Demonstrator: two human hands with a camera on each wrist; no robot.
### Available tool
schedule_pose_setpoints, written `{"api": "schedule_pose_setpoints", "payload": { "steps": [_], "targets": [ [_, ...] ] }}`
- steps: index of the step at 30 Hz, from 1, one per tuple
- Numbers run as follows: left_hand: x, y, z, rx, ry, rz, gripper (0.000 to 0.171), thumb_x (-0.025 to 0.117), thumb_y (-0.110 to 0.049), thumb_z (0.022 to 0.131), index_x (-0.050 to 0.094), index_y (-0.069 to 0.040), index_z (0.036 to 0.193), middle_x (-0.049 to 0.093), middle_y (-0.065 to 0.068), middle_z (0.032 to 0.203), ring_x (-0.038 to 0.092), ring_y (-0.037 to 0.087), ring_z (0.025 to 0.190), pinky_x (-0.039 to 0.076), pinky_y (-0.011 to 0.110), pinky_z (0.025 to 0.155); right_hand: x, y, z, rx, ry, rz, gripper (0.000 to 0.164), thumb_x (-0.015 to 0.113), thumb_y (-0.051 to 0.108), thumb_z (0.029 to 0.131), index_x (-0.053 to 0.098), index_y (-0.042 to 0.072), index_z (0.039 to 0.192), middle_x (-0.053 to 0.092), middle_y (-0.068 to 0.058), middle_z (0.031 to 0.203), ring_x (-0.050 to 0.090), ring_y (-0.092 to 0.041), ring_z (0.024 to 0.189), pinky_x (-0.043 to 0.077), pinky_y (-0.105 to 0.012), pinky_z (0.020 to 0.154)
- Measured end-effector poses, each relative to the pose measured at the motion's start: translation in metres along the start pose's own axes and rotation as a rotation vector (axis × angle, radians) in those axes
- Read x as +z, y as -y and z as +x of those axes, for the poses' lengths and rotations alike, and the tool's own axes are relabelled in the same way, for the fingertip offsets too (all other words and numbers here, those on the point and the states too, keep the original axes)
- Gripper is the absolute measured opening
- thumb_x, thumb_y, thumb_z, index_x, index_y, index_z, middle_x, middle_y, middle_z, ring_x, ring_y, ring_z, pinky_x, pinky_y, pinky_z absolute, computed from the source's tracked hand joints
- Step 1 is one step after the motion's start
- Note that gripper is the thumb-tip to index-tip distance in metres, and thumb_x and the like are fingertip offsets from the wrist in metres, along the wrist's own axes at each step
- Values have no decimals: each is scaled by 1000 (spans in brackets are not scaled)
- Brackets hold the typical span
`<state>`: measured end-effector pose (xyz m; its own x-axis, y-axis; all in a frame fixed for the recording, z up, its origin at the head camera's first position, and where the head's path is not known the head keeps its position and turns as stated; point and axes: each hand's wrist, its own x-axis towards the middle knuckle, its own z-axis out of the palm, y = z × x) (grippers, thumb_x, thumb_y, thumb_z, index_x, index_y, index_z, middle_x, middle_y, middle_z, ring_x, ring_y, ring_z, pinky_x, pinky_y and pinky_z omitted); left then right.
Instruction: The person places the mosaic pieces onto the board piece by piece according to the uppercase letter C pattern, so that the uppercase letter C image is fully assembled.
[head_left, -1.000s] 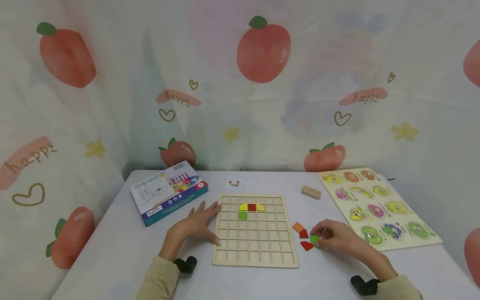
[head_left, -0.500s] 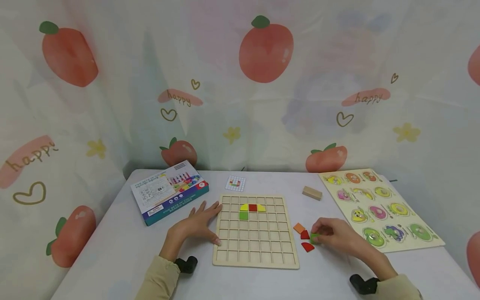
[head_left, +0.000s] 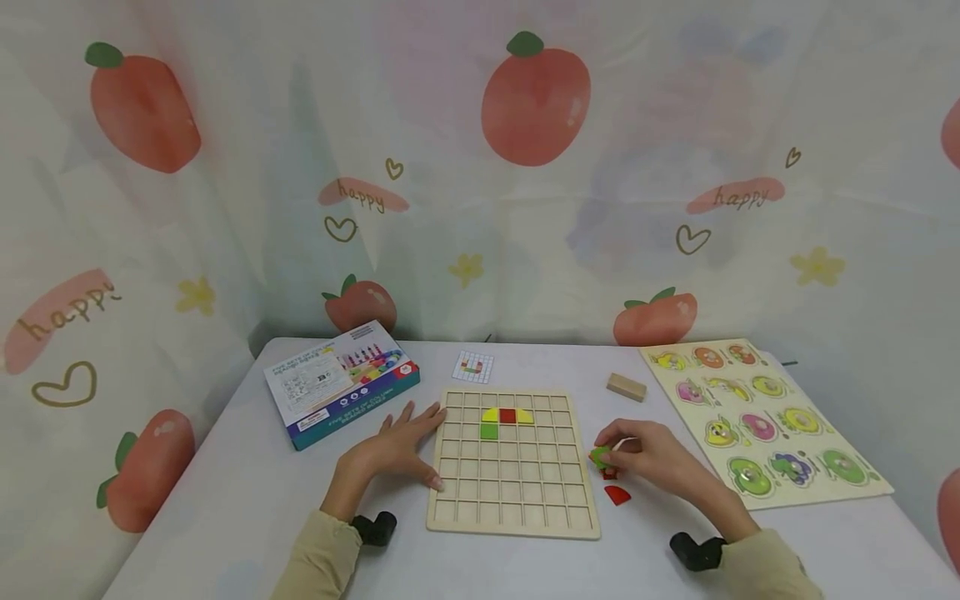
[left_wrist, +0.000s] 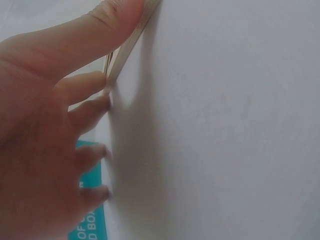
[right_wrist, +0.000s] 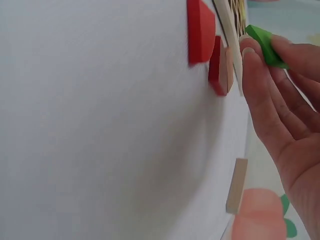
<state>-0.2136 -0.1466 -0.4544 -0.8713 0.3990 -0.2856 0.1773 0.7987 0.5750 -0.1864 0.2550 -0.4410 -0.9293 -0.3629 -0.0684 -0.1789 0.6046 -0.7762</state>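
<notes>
A wooden grid board (head_left: 513, 492) lies on the table in the head view. Set in its cells are a red square (head_left: 507, 416) between two yellow quarter-round pieces (head_left: 490, 414) and a green square (head_left: 489, 432). My left hand (head_left: 393, 450) rests at the board's left edge with fingers spread; its thumb (left_wrist: 95, 30) touches that edge. Between thumb and fingertips my right hand (head_left: 648, 454) pinches a green block (right_wrist: 266, 46), raised off the table just right of the board. Beneath and near it are a red quarter-round piece (head_left: 617, 495), another red piece (right_wrist: 215, 65) and an orange piece (right_wrist: 230, 70).
Behind the board lies a small printed pattern card (head_left: 472, 367). A boxed toy set (head_left: 341, 383) sits at the back left. To the right are a plain wooden block (head_left: 626, 387) and a fruit puzzle board (head_left: 757, 425). A fruit-print curtain (head_left: 540, 275) hangs behind the table.
My right hand has lifted the green block off the table and carried it left toward the board, over the loose pieces. The left hand stays at the board's edge.
</notes>
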Motion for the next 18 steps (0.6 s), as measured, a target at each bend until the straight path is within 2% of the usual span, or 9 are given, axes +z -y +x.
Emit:
{"api": "schedule_pose_setpoints", "payload": {
  "steps": [9, 18],
  "targets": [
    [-1, -3, -1, 3, 8, -12, 108, 92, -38, 73, 35, -18, 162, 21, 4, 173, 0, 40, 160, -2, 65, 126, 15, 13, 13, -51, -12, -8, 16, 74, 10, 93, 73, 6, 108, 73, -7, 102, 69, -17, 82, 58, -22, 69],
    [-2, -5, -3, -1, 5, -11, 108, 93, -37, 73, 35, -17, 162, 22, 5, 172, 0, 40, 160, -2, 64, 127, 27, 26, 27, -42, 9, -3, 25, 76, 8, 91, 74, 5, 115, 73, -11, 112, 70, -21, 90, 57, -21, 69]
  ]
}}
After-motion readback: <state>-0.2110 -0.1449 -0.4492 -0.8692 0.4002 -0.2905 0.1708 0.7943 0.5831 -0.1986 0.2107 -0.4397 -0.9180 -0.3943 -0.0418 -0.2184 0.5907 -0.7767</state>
